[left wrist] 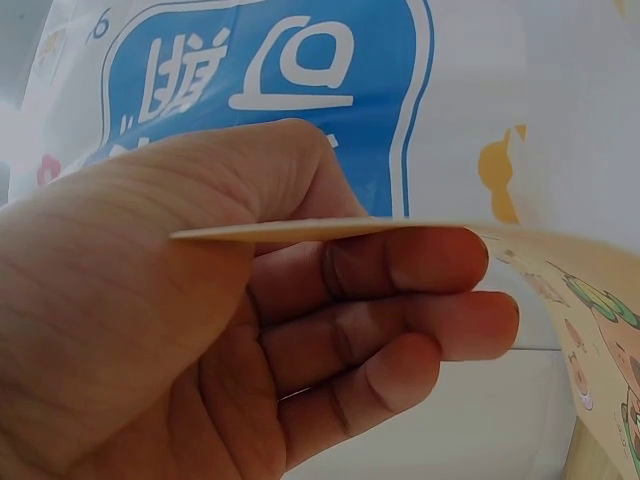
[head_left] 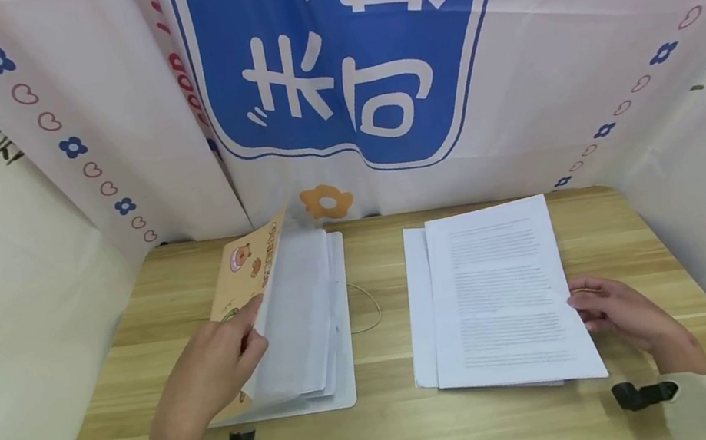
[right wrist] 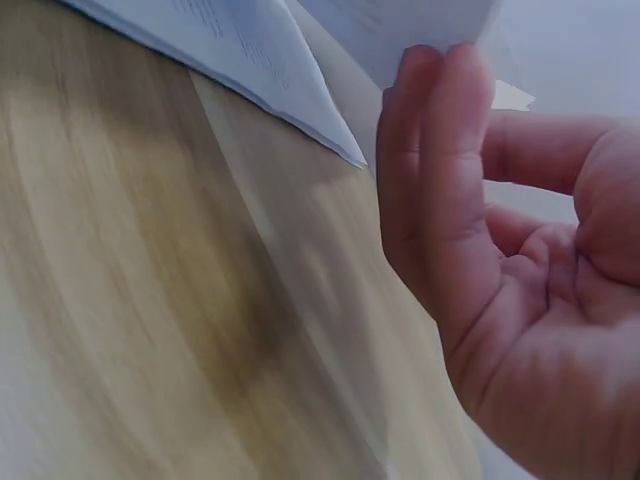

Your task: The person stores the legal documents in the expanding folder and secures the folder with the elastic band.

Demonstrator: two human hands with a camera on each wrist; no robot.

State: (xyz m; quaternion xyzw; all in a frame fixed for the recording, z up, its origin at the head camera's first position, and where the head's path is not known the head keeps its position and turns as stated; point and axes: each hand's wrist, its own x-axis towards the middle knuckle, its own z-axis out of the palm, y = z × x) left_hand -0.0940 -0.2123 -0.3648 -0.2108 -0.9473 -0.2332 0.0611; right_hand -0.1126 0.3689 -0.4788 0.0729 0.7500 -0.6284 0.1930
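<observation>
On the left of the table lies a folder with a tan, cartoon-printed cover (head_left: pixel 237 274), lifted at a slant over pale inner sheets (head_left: pixel 295 315). My left hand (head_left: pixel 209 365) pinches the cover's edge between thumb and fingers. In the left wrist view the cover's edge (left wrist: pixel 300 232) runs between the thumb and the curled fingers (left wrist: pixel 400 320). To the right is a stack of printed paper sheets (head_left: pixel 506 295), slightly fanned out. My right hand (head_left: pixel 628 314) pinches the right edge of the paper; in the right wrist view its fingertips (right wrist: pixel 460 75) meet a sheet.
A thin elastic cord (head_left: pixel 378 309) loops out from the folder's right side onto the wooden table (head_left: pixel 390 439). Printed white curtains (head_left: pixel 547 78) hang behind and along both sides. A black strap piece sits at each cuff.
</observation>
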